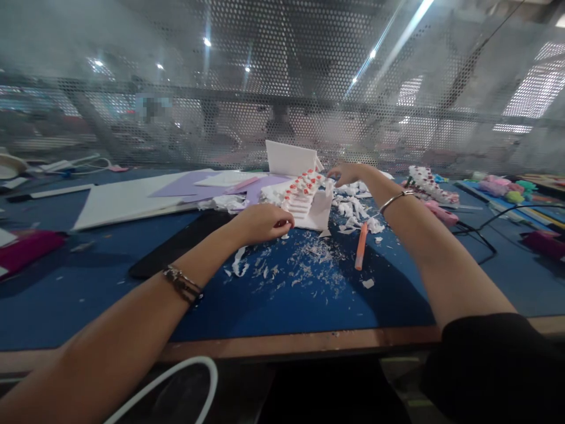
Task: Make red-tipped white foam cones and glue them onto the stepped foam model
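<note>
A white foam staircase model [304, 197] with small red pieces along its steps stands on the blue table [273, 306]. My left hand [262, 222] rests closed at the model's near left corner, with something small and red pinched between its fingertips. My right hand [348, 174] reaches past the model's top right, fingers curled and touching its upper edge. Whether the right hand holds anything is hidden. White foam scraps [318, 253] lie scattered in front of and to the right of the model.
An orange pen-shaped tool [361, 246] lies right of the model. White and purple sheets [132, 200] lie at back left, a black board [185, 244] under my left arm. Another studded white model [430, 184] and colourful craft pieces [503, 189] sit at right. A perforated screen [282, 88] stands behind the table.
</note>
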Tool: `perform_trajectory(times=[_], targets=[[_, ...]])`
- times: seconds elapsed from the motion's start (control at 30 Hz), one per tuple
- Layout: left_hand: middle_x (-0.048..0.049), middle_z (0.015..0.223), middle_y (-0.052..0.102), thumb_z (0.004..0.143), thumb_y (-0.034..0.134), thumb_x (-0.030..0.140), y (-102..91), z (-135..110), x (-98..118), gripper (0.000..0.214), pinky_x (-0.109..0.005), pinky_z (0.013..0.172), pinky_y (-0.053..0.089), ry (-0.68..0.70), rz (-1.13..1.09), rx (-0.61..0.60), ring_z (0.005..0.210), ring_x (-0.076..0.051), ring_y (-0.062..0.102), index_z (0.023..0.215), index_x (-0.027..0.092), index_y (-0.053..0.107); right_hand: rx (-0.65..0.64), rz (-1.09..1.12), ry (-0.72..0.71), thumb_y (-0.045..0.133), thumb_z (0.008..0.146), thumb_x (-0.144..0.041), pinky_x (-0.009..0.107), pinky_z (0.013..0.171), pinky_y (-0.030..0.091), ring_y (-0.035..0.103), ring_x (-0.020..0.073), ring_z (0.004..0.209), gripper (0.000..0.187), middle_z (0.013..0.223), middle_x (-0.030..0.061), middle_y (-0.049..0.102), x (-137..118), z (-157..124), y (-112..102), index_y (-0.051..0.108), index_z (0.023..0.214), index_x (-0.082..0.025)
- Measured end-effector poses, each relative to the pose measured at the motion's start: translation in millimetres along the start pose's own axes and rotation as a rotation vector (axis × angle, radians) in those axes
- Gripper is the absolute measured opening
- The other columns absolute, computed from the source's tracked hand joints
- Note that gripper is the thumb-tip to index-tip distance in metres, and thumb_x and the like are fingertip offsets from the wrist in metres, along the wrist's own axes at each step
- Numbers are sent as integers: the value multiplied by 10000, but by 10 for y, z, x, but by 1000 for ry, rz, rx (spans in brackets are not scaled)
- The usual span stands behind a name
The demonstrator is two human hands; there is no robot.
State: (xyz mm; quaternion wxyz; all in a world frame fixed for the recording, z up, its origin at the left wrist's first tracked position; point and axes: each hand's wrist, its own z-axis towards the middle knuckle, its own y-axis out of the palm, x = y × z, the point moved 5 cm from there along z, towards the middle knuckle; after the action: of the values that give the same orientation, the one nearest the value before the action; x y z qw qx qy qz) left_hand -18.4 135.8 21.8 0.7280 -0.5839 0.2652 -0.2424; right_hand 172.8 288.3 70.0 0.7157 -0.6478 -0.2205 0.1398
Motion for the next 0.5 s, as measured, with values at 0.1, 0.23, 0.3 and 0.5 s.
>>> perform_trajectory(times=[0.1, 0.23, 0.3, 0.5], targets=[[-54, 757, 670, 814, 394, 280, 7, -2, -6, 285, -245, 602, 334, -10, 2, -7, 683, -149, 574, 873, 186, 656, -114, 21, -68, 562, 813, -310, 368, 861, 448, 540, 182, 1003, 333, 1152, 53, 548, -166, 4, 154, 540, 1122, -187], [-46, 752, 667, 816, 387, 287, 12, -1, -7, 292, -242, 608, 337, -19, 3, -14, 691, -149, 579, 880, 189, 654, -65, 28, -29, 486, 860, -327, 374, 805, 475, 553, 175, 955, 307, 1110, 68, 544, -180, 40, 132, 526, 1104, -145], [-45, 761, 668, 813, 389, 286, 16, 4, -6, 289, -243, 611, 337, -19, 2, -15, 704, -153, 582, 878, 190, 653, -8, 39, 5, 490, 858, -331, 373, 798, 478, 555, 170, 947, 309, 1104, 67, 545, -115, 37, 47, 523, 1103, -145], [-57, 798, 676, 806, 400, 278, 19, 12, -1, 282, -248, 614, 335, -11, -5, -5, 707, -157, 579, 878, 186, 657, 130, 90, 40, 466, 862, -250, 264, 750, 455, 592, 152, 840, 262, 919, 81, 639, 81, -61, -187, 596, 1022, -89]])
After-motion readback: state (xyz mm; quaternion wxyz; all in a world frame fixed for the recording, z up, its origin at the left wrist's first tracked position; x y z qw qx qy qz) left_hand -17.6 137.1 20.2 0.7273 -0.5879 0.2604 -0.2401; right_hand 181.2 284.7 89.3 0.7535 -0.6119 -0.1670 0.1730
